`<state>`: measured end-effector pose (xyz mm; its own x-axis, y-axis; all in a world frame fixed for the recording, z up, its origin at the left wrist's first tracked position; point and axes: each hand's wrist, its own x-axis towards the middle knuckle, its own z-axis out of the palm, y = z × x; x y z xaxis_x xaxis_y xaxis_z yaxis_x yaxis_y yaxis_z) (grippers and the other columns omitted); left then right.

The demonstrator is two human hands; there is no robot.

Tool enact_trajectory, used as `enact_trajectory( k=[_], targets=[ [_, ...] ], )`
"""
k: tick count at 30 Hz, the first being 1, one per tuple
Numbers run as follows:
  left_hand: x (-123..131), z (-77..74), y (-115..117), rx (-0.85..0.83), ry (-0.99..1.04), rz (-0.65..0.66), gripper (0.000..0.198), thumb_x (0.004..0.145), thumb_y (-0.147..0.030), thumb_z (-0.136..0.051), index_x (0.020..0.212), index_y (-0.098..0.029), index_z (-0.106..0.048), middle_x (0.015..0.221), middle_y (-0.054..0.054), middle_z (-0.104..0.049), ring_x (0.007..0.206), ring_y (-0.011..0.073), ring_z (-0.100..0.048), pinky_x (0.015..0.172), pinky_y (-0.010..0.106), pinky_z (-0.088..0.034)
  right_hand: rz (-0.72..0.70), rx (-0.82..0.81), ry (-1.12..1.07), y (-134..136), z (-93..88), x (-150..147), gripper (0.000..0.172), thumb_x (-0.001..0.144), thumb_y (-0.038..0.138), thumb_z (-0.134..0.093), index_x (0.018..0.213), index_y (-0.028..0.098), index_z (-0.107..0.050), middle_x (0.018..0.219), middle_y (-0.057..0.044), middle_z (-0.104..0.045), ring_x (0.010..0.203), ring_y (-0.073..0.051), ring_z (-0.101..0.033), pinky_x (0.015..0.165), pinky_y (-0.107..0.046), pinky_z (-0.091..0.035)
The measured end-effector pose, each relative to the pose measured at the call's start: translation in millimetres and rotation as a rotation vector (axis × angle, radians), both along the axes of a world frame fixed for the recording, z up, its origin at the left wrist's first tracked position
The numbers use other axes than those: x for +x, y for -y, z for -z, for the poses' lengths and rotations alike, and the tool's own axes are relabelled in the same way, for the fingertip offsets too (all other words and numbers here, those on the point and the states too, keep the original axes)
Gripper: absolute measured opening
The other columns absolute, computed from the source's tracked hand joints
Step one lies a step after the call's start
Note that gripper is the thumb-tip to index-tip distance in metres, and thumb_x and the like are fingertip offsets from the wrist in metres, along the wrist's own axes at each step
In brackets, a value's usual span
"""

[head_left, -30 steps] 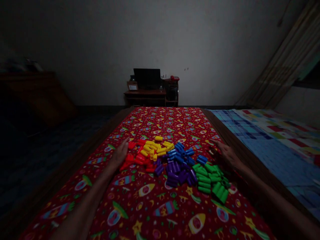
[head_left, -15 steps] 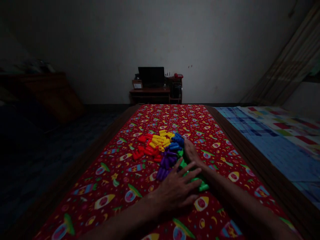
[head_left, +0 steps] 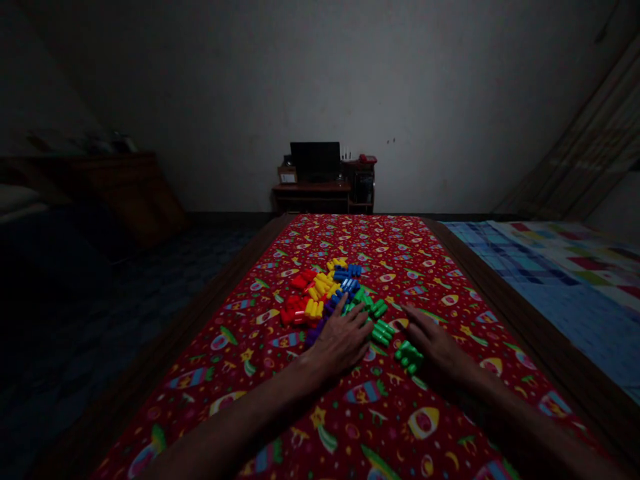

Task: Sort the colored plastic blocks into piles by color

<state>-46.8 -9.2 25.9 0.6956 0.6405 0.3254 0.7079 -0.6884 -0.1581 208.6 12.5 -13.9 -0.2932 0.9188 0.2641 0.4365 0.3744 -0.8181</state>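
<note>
The heap of blocks is spread on the cloth [head_left: 350, 413] near the centre of the frame. Red blocks [head_left: 294, 310] are seen at its left, yellow blocks [head_left: 324, 287] toward its middle and top, blue blocks [head_left: 350, 285] at the upper right, and purple blocks [head_left: 314, 333] at the lower left, partly covered. Green blocks [head_left: 383, 332] are strung along its right side, and a stray green piece [head_left: 409, 357] is set apart at the lower right.

The left hand [head_left: 344, 335] is laid palm down over the purple and green part, its fingers spread wide; whether anything is pinched beneath it cannot be told. The right hand [head_left: 437, 343] is held with its fingers extended just beside the stray piece; nothing is seen held in it, and contact with the piece cannot be made out.

The blocks appear to be worked with flat hands. For this, pressure is best kept light and low, so that pieces are slid rather than tipped. The fingers are best kept loosely spread, and the cloth should not be dragged into folds. Strays are better guarded by the right palm's edge.
</note>
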Motion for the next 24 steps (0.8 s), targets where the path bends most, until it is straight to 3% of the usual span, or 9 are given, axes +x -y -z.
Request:
enact_trajectory(
  k=[1,3,6,10,14,16,19,22,24],
  targets=[
    [-8,-1.3,-4,-0.005,0.004,-0.017,0.022,0.093,-0.033,-0.049,0.109,-0.02,-0.058,0.118,0.007,-0.063,0.128,0.0241,-0.047,0.118,0.053,-0.011,-0.047,0.01,0.059,14,7.1,4,0.062,0.079,0.056,-0.063,0.134,0.028,-0.056,0.147,-0.01,-0.044,0.139,-0.033,-0.035,0.113,-0.054,-0.03],
    [-22,-4.9,-10,-0.007,0.023,-0.042,0.023,0.094,-0.03,-0.046,0.111,-0.02,-0.058,0.122,0.008,-0.063,0.129,0.0237,-0.046,0.118,0.053,-0.012,-0.18,0.13,0.275,31,16.2,-2,0.069,0.082,0.05,-0.063,0.144,0.03,-0.042,0.158,-0.008,-0.024,0.145,-0.032,-0.02,0.114,-0.053,-0.028],
    [-40,-11.6,-17,-0.001,0.058,-0.092,0.029,0.094,-0.029,-0.045,0.119,-0.02,-0.057,0.13,0.008,-0.06,0.131,0.0256,-0.044,0.117,0.053,-0.016,-0.222,0.306,0.379,19,18.9,-39,0.072,0.09,0.042,-0.054,0.152,0.028,-0.022,0.161,-0.012,-0.01,0.147,-0.03,-0.009,0.114,-0.054,-0.027],
    [-67,-15.0,-22,-0.007,0.138,-0.202,0.035,0.094,-0.031,-0.045,0.126,-0.022,-0.055,0.135,0.008,-0.057,0.13,0.025,-0.045,0.116,0.052,-0.021,-0.238,0.424,0.317,-28,13.3,-111,0.069,0.092,0.038,-0.051,0.152,0.023,-0.021,0.158,-0.018,-0.015,0.147,-0.032,-0.008,0.112,-0.057,-0.028],
    [-103,-9.8,-22,-0.041,0.243,-0.317,0.038,0.096,-0.033,-0.04,0.131,-0.023,-0.052,0.139,0.01,-0.053,0.131,0.0245,-0.045,0.113,0.055,-0.025,-0.343,0.515,0.202,-65,-3.6,-162,0.056,0.096,0.037,-0.042,0.149,0.025,-0.029,0.152,-0.015,-0.033,0.144,-0.026,-0.025,0.112,-0.051,-0.032],
    [-118,-5.4,-14,-0.053,0.28,-0.331,0.043,0.097,-0.036,-0.038,0.137,-0.024,-0.046,0.146,0.011,-0.045,0.136,0.0262,-0.038,0.113,0.057,-0.025,-0.305,0.548,0.134,-85,-14.7,-163,0.049,0.097,0.037,-0.037,0.145,0.024,-0.037,0.147,-0.013,-0.042,0.14,-0.022,-0.033,0.114,-0.046,-0.032],
    [-126,3.9,12,-0.045,0.267,-0.294,0.051,0.096,-0.042,-0.04,0.145,-0.029,-0.036,0.157,0.009,-0.028,0.145,0.0313,-0.02,0.113,0.062,-0.019,-0.113,0.514,0.062,-122,-24.5,-138,0.047,0.097,0.042,-0.037,0.137,0.021,-0.049,0.139,-0.014,-0.051,0.135,-0.024,-0.041,0.113,-0.047,-0.031],
    [-115,14.3,39,-0.063,0.158,-0.243,0.061,0.09,-0.049,-0.051,0.147,-0.037,-0.031,0.16,0.005,-0.018,0.146,0.0379,-0.008,0.11,0.07,-0.014,0.061,0.315,0.057,-158,-21.1,-113,0.049,0.096,0.046,-0.034,0.13,0.018,-0.055,0.13,-0.015,-0.058,0.125,-0.026,-0.05,0.107,-0.049,-0.037],
    [-104,18.4,45,-0.075,0.093,-0.24,0.063,0.089,-0.046,-0.056,0.146,-0.04,-0.032,0.161,0.003,-0.017,0.145,0.0393,-0.007,0.109,0.072,-0.012,0.078,0.19,0.075,-172,-15.6,-112,0.048,0.095,0.047,-0.033,0.122,0.018,-0.061,0.122,-0.015,-0.064,0.117,-0.025,-0.056,0.103,-0.047,-0.041]
  ],
)
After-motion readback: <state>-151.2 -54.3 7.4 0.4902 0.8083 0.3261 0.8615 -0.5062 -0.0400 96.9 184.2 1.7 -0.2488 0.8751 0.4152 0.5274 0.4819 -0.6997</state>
